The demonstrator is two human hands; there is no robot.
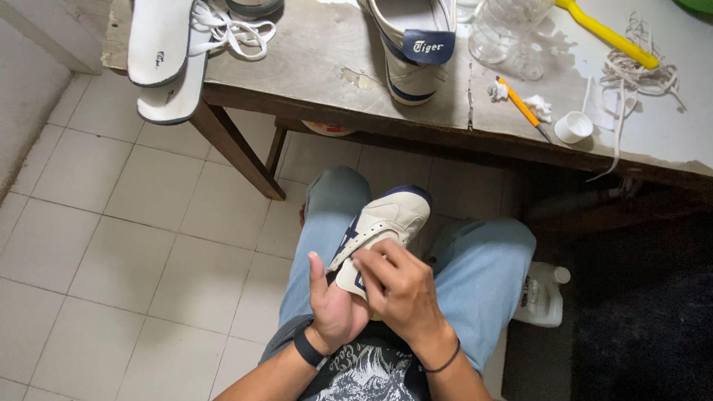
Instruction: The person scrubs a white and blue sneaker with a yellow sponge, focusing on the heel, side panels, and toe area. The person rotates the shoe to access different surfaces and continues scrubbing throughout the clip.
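Shoe in lap (pixel 386 223): cream with navy stripes and toe, held over the jeans-clad knees, toe pointed toward the wooden table (pixel 312 67)
Left hand (pixel 334 308): cupped under the shoe's heel end, thumb raised, shoe gripped
Right hand (pixel 397 286): fingers curled and pressed on the shoe's side near the heel, shoe held
Containers: clear plastic bottle (pixel 505 30) on the table, contents cannot be told; small white cup (pixel 573 127) near the table edge, inside not seen; white jug (pixel 542 297) on the floor beside the right leg, partly hidden by it
Second shoe (pixel 412 44): set on the table, heel at the near edge
Insoles (pixel 163 52): two, overhanging the left corner, white laces (pixel 234 30) beside them
Other items: orange pen-like tool (pixel 520 108), yellow handle (pixel 605 33), loose cord (pixel 639 74)
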